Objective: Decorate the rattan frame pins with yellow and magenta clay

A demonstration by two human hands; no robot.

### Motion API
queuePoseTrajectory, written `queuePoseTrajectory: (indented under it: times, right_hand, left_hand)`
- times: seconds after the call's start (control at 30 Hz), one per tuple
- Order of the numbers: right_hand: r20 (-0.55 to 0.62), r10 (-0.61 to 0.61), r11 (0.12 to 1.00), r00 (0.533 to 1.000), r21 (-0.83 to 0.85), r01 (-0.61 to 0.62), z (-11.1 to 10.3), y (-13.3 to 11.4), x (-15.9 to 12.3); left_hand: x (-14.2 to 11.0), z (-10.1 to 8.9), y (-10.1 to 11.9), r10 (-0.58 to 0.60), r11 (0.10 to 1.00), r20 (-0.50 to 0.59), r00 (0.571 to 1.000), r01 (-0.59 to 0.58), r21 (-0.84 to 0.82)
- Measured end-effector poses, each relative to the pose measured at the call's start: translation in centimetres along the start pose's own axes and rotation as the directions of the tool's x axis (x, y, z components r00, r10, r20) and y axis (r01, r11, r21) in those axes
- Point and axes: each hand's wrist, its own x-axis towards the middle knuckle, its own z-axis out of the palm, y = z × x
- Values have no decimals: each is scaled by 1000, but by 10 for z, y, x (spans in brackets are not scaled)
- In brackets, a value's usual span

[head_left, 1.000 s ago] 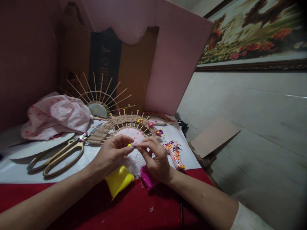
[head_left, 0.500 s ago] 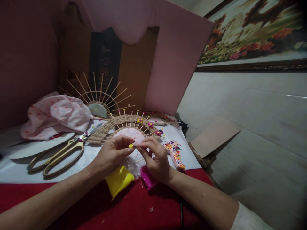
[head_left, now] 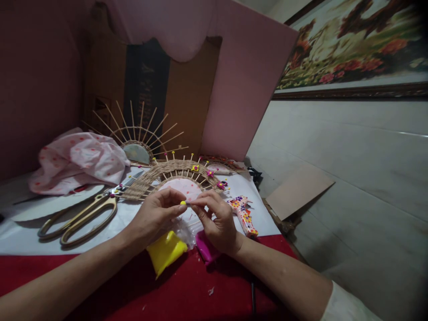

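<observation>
Single head-worn view, facing forward and down, close above a red-covered table [head_left: 187, 298]

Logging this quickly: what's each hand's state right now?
Left hand: closed on a small yellow piece.
Right hand: closed in a pinch; what it holds, if anything, is too small to tell.

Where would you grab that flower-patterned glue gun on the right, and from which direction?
Probably by its handle, coming from the near right side. The glue gun lies with that long, narrow handle slanting toward the person, its lower end close to the red cloth. The right hand sits just left, so the right side looks freer.
</observation>
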Motion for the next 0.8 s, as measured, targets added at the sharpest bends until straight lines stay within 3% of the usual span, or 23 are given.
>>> queuePoseTrajectory:
  times: [0.13, 0.37, 0.63, 0.8]
  right_hand:
    - [-1, -2, 1000, 1000, -11, 2, -1, 0, 0]
    - [8, 0, 1000, 1000, -1, 0, -2, -1, 0]
    - [10, 6, 1000, 1000, -14, -6, -1, -1, -1]
    - [16, 6, 1000, 1000, -11, -6, -1, -1, 0]
  left_hand:
    - [0, -2, 0, -2, 996, 41, 999, -2, 86]
    - [0, 2, -2, -44, 998, 8, 999, 44, -54]
    - [-1, -2, -3, -16, 997, 67, 998, 11, 77]
    - [-1, 1, -2, -47, 999, 41, 998, 47, -9]
